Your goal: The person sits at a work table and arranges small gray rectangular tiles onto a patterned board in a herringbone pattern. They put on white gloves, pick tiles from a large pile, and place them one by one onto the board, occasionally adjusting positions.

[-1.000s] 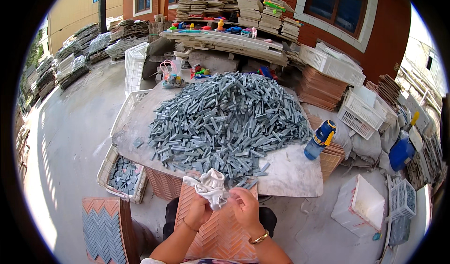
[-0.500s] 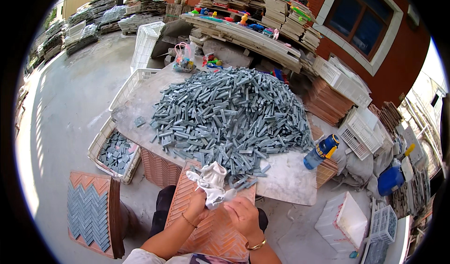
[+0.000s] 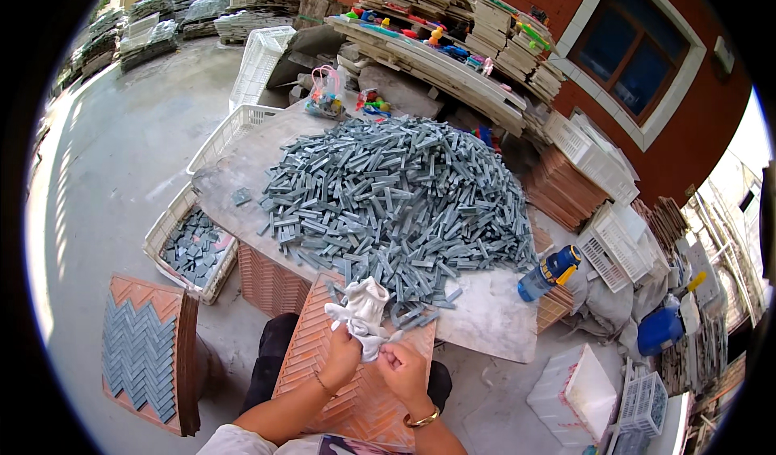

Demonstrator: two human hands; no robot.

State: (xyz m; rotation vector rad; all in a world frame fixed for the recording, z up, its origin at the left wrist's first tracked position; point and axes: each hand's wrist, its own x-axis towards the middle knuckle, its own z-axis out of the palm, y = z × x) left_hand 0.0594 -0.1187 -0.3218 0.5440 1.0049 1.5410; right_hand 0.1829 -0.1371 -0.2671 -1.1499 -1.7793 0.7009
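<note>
A pair of white cloth gloves (image 3: 364, 308) is bunched up in front of me. My left hand (image 3: 344, 355) is closed on its lower left part. The fingers of my right hand (image 3: 404, 368) pinch the lower right edge of the cloth. Beneath both hands an orange mould panel (image 3: 305, 356) with a herringbone pattern lies across my lap, its far end leaning on the table edge. Right behind the gloves rises a big heap of grey stone strips (image 3: 396, 200), some loose ones spilling toward the panel.
The heap covers a pale table (image 3: 493, 313). A blue bottle (image 3: 546, 275) stands at its right edge. On the left are a crate of grey pieces (image 3: 212, 281) and a stack of panels topped with grey herringbone strips (image 3: 141, 354). A white box (image 3: 570, 390) stands at lower right.
My right hand has closed in toward the gloves and now pinches their edge, its fingers more curled than before. The whole view has shifted slightly.
</note>
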